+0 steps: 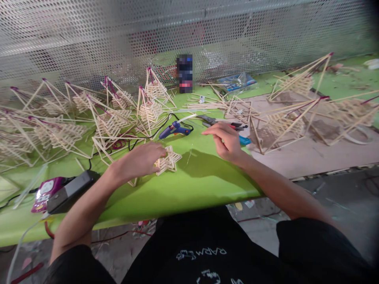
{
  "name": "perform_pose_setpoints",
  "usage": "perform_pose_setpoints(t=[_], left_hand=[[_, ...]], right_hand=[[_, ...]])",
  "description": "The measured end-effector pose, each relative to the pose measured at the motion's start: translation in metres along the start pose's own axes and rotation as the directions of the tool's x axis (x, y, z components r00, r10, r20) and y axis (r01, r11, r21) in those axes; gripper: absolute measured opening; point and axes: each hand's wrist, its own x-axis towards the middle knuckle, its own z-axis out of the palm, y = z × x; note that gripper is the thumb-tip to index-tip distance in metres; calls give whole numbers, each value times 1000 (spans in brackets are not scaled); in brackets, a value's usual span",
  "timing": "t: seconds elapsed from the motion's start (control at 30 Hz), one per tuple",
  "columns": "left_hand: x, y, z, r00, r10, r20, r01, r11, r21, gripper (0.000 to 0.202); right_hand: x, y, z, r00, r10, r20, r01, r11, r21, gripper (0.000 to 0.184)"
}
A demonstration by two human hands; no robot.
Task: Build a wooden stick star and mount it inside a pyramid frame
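My left hand [143, 157] grips the left side of a small star [170, 161] built of stacked wooden sticks, which rests on the green table. Thumb and fingertips sit on its left points and hide part of it. My right hand [226, 142] hovers over the table to the right of the star, fingers pointing left and loosely bent, with nothing visible in them. A blue glue gun [174, 130] lies just beyond the star. Pliers [211, 120] lie past my right hand, and a blue object [244, 140] shows beside its wrist.
Several stick frames with purple tips [148, 110] crowd the left; more stand on a board [278, 157] at right. Loose sticks [207, 105] lie behind the pliers. A phone [184, 74] leans at the mesh. A power adapter [71, 191] and black cable lie near the front left.
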Motion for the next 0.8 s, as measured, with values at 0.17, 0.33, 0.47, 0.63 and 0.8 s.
perform_pose_setpoints(t=[0.17, 0.33, 0.47, 0.63, 0.8], left_hand=[[8, 6, 6, 998, -16, -60, 16, 1000, -4, 33], [19, 18, 15, 994, -51, -101, 49, 999, -24, 44], [26, 26, 19, 992, -69, -106, 62, 996, -65, 37], [29, 28, 18, 991, -63, -120, 49, 991, -123, 35], [28, 24, 10, 975, -108, -191, 39, 942, -334, 35]], right_hand=[[-5, -14, 2, 980, -197, -17, 196, 980, -16, 32], [-13, -23, 9, 935, -345, 78, 346, 938, 3, 36], [-13, -25, 15, 915, -347, 206, 362, 932, -34, 29], [-13, -21, 17, 932, -245, 267, 277, 957, -88, 20], [-13, -20, 14, 958, -205, 199, 228, 969, -97, 21]])
